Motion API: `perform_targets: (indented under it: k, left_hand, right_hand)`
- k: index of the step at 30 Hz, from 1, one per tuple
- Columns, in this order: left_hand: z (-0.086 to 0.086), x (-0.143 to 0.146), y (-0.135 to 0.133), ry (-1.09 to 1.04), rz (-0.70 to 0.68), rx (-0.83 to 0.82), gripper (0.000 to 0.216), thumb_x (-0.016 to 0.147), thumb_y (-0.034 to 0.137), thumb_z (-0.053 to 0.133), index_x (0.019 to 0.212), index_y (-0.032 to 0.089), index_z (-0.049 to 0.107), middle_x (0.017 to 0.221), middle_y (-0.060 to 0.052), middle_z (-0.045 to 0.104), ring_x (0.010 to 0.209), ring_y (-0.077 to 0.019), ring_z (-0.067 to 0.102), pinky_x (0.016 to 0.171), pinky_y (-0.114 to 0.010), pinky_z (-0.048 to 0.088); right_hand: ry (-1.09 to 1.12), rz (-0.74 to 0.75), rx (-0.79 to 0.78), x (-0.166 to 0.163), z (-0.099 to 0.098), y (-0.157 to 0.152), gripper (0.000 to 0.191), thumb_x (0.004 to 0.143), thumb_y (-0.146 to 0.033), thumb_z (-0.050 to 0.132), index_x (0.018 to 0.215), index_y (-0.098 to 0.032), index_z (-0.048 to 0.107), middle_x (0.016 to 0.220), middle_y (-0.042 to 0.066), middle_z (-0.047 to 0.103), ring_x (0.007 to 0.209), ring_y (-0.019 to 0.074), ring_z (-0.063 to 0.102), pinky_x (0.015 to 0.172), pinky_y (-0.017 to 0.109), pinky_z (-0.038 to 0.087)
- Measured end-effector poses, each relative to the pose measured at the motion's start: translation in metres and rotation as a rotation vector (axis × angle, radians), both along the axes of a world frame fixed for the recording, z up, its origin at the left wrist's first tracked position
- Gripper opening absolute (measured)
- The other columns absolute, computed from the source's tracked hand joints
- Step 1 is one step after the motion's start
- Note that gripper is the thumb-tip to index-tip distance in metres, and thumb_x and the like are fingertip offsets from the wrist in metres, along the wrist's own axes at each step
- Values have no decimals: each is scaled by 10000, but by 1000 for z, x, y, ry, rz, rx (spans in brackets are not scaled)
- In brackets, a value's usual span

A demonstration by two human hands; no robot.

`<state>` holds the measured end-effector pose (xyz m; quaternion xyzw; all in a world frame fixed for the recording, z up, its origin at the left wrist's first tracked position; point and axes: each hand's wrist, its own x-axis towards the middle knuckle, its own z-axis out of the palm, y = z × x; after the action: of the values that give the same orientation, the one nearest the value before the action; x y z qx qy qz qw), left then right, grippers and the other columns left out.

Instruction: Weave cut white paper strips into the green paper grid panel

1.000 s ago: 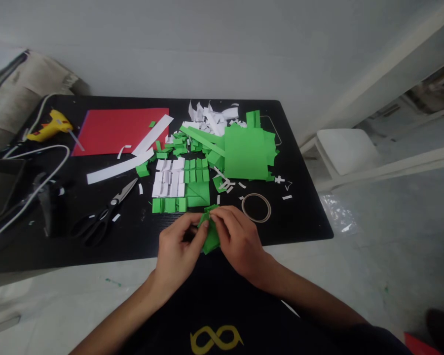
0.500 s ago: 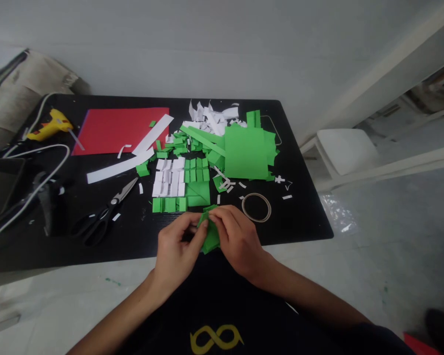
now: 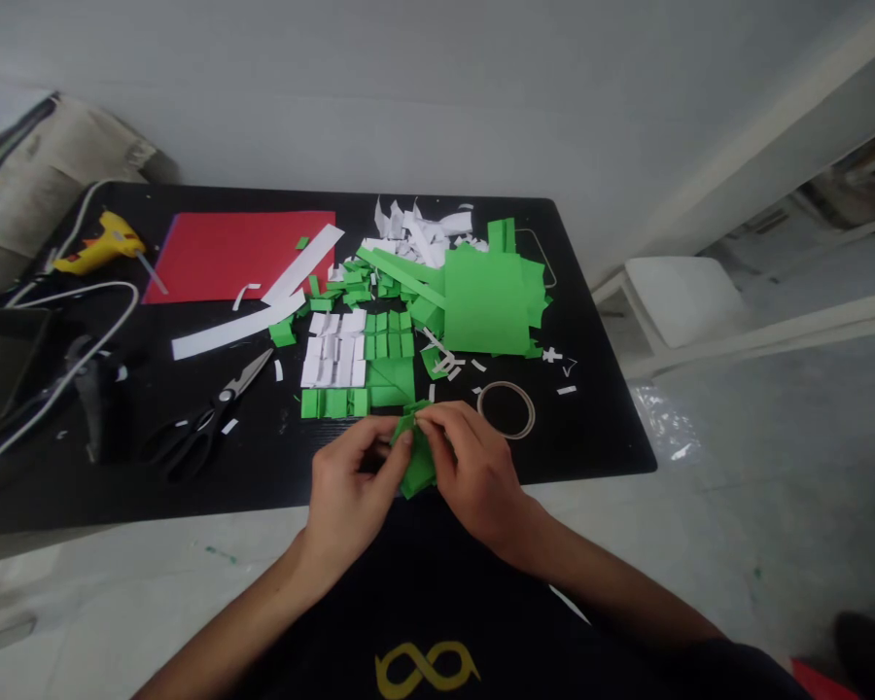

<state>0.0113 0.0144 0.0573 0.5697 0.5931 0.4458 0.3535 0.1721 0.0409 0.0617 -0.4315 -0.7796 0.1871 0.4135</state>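
Observation:
A folded piece of green paper (image 3: 415, 469) is held between both hands over the near edge of the black table (image 3: 277, 467). My left hand (image 3: 350, 491) pinches its left side with thumb and fingers. On its right, my right hand (image 3: 471, 467) is closed on the top edge, fingertips pressed together. Just beyond the hands lie rows of small folded green pieces (image 3: 333, 402) and white pieces (image 3: 333, 362).
Black scissors (image 3: 204, 420) lie to the left and a roll of clear tape (image 3: 508, 407) to the right. Farther back are a green paper pile (image 3: 487, 299), white scraps (image 3: 423, 228), white strips (image 3: 237, 329), a red sheet (image 3: 226, 255), a yellow glue gun (image 3: 102, 243) and cables (image 3: 65, 374).
The hands stay in nearly the same place; the right fingers have shifted slightly along the top of the green paper. Nothing else has moved.

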Motion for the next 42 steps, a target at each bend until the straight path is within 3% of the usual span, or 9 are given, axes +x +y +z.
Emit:
perform_targets:
  k: [9, 24, 37, 42]
  left_hand:
    - [2, -1, -1, 42, 14, -11, 118, 961, 325, 698, 986, 236, 771, 800, 17, 741, 650, -105, 659, 598, -213, 527]
    - [10, 2, 0, 207, -29, 61, 158, 941, 265, 655, 1013, 192, 776, 855, -23, 801, 697, -144, 737, 649, -250, 568]
    - [5, -3, 2, 184, 3, 29, 142, 962, 300, 649, 988, 205, 752, 780, 0, 726, 626, -120, 647, 603, -238, 511]
    - [6, -9, 5, 69, 46, -20, 154, 941, 330, 667, 949, 198, 746, 735, 12, 693, 590, -111, 607, 557, -225, 482]
  right_hand:
    - [-51, 8, 43, 1, 4, -4, 187, 1056, -113, 548, 1152, -180, 693, 1021, 94, 786, 966, 200, 777, 896, 339, 660]
    - [-274, 63, 30, 7, 6, 3, 171, 1073, -148, 489, 1012, -159, 648, 914, 93, 729, 824, 208, 712, 740, 340, 604]
    - [-130, 21, -45, 5, 7, 6, 143, 1012, -111, 554, 931, -206, 623, 853, 37, 694, 773, 170, 674, 720, 303, 563]
    - [-63, -53, -108, 23, 8, 22, 131, 939, -99, 604, 885, -214, 637, 820, 9, 692, 721, 157, 670, 692, 286, 560]
